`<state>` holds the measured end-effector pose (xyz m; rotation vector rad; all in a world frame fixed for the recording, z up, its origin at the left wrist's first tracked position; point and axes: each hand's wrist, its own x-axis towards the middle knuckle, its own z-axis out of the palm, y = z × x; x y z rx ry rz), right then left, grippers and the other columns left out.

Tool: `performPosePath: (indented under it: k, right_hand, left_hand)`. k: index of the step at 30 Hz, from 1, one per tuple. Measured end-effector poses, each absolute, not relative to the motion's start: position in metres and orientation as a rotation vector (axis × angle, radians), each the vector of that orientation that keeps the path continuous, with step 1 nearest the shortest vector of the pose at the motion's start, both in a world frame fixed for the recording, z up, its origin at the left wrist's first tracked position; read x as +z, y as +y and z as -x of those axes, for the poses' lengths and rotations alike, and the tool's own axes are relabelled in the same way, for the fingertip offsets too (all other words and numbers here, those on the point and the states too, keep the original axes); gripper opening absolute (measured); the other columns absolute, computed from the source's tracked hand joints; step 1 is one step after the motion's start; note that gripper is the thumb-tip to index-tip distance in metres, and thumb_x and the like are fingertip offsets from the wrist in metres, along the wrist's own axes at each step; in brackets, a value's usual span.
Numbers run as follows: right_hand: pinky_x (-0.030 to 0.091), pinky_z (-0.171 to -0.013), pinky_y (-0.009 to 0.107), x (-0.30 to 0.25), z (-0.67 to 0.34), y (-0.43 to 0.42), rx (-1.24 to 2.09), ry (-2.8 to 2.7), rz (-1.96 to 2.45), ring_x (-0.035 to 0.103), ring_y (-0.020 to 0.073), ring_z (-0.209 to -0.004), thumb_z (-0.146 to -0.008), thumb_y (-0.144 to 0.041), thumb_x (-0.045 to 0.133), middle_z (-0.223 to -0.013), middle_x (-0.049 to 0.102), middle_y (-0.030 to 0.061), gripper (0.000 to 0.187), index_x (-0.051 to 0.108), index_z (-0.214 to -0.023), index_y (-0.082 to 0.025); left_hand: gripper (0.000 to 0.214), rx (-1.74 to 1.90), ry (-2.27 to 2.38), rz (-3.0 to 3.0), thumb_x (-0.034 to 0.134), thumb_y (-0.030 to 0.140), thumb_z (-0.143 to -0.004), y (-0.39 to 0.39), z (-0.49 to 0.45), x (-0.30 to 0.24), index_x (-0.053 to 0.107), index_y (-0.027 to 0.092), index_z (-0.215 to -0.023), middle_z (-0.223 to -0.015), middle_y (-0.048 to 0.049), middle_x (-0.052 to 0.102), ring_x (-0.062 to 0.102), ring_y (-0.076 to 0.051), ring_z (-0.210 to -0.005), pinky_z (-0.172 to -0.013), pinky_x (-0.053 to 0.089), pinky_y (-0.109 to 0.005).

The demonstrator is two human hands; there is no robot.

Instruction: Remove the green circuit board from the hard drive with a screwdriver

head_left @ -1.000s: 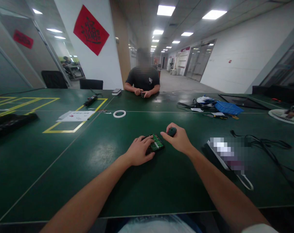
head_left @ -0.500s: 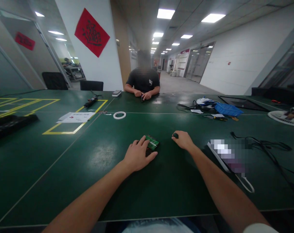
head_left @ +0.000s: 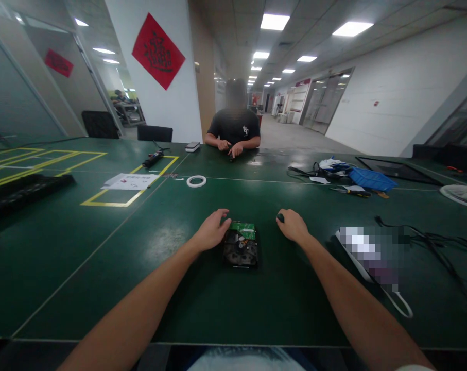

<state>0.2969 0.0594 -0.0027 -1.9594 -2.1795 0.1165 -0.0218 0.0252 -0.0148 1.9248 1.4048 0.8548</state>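
— Head view, item one?
— Hard drive (head_left: 240, 248), lying flat on the green desk (head_left: 140, 268) with its circuit-board side up, between the person's two hands. A second ago it sat tilted under the left hand (head_left: 212, 230). Now it is uncovered and squared to the person.
— Left hand?
— It has slid off to the drive's far left corner. The fingertips touch the edge and the grip is slack, holding nothing.
— Right hand?
— Right hand (head_left: 294, 226) has dropped from mid-air to the desk, just right of the drive. Its grip is clenched on a small dark knob (head_left: 280, 217), of which only the tip shows.
— Meaning?
— My reading is that the drive has been laid down and steadied, with the board exposed.
— Other entries?
— White tape ring (head_left: 196, 181), paper sheet (head_left: 131, 181) and blue tray (head_left: 372, 179), all well apart. A seated person (head_left: 235, 131) is at the far edge of the desk.
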Motion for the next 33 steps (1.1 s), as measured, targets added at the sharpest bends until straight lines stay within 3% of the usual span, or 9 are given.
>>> performPosePath:
  k: [4, 9, 16, 20, 26, 29, 33]
  right_hand:
    - [0.047, -0.075, 0.035, 0.001, -0.295, 0.057, 0.122, -2.153, 1.976, 0.065, 0.0272, -0.094, -0.094, -0.030, 0.058, -0.106, 0.067, 0.0168, 0.021, 0.067, -0.105, -0.015]
    - [0.043, -0.067, 0.031, 0.011, -0.293, 0.050, 0.122, -2.090, 1.985, 0.066, 0.0239, -0.083, -0.090, -0.033, 0.061, -0.091, 0.070, 0.0127, 0.019, 0.068, -0.095, -0.016]
    - [0.040, -0.066, 0.028, 0.028, -0.282, 0.038, 0.211, -2.140, 1.753, 0.063, 0.0184, -0.076, -0.083, -0.026, 0.063, -0.084, 0.071, 0.0067, 0.010, 0.068, -0.081, -0.018]
    - [0.043, -0.073, 0.026, 0.040, -0.275, 0.027, 0.401, -2.227, 1.470, 0.064, 0.0170, -0.083, -0.081, -0.024, 0.065, -0.091, 0.073, 0.0031, 0.010, 0.071, -0.088, -0.020]
    - [0.045, -0.080, 0.027, 0.044, -0.257, 0.012, 0.539, -2.390, 1.210, 0.067, 0.0176, -0.089, -0.085, -0.022, 0.065, -0.094, 0.074, 0.0017, 0.012, 0.074, -0.093, -0.022]
    - [0.045, -0.083, 0.028, 0.042, -0.251, 0.010, 0.489, -2.460, 1.185, 0.067, 0.0192, -0.091, -0.086, -0.023, 0.066, -0.097, 0.074, 0.0032, 0.011, 0.075, -0.093, -0.022]
    - [0.045, -0.082, 0.029, 0.041, -0.248, 0.010, 0.442, -2.508, 1.261, 0.067, 0.0208, -0.090, -0.087, -0.024, 0.067, -0.096, 0.074, 0.0055, 0.009, 0.074, -0.093, -0.021]
  left_hand:
    - [0.043, 0.825, 1.187, -1.696, 0.049, 0.042, -0.101, 0.033, 0.022, -0.019, 0.045, 0.022, -0.139, -0.126, -0.0101, 0.060, 0.056, -0.006, -0.054, -0.046, 0.049, -0.021]
    - [0.040, 0.780, 1.136, -1.612, 0.053, 0.043, -0.100, 0.032, 0.022, -0.018, 0.048, 0.021, -0.134, -0.112, -0.0061, 0.061, 0.056, -0.005, -0.054, -0.044, 0.048, -0.018]
    - [0.050, 0.698, 1.081, -1.506, 0.063, 0.046, -0.095, 0.008, 0.011, -0.005, 0.048, 0.020, -0.135, -0.119, -0.0120, 0.060, 0.064, -0.009, -0.061, -0.057, 0.057, -0.026]
    - [0.070, 0.591, 1.047, -1.631, 0.069, 0.055, -0.088, 0.004, 0.015, 0.002, 0.042, 0.021, -0.142, -0.131, -0.0154, 0.052, 0.066, -0.012, -0.073, -0.063, 0.057, -0.029]
    - [0.105, 0.437, 0.969, -2.096, 0.086, 0.056, -0.068, 0.007, 0.028, 0.009, 0.033, 0.033, -0.155, -0.120, -0.0069, 0.051, 0.061, -0.017, -0.081, -0.071, 0.053, -0.031]
    - [0.102, 0.355, 0.949, -2.237, 0.087, 0.058, -0.064, 0.007, 0.025, 0.011, 0.039, 0.041, -0.152, -0.121, -0.0046, 0.046, 0.059, -0.017, -0.083, -0.075, 0.052, -0.032]
    - [0.086, 0.344, 0.984, -2.311, 0.083, 0.060, -0.068, 0.007, 0.021, 0.008, 0.050, 0.041, -0.145, -0.119, -0.0036, 0.045, 0.058, -0.017, -0.082, -0.080, 0.051, -0.035]
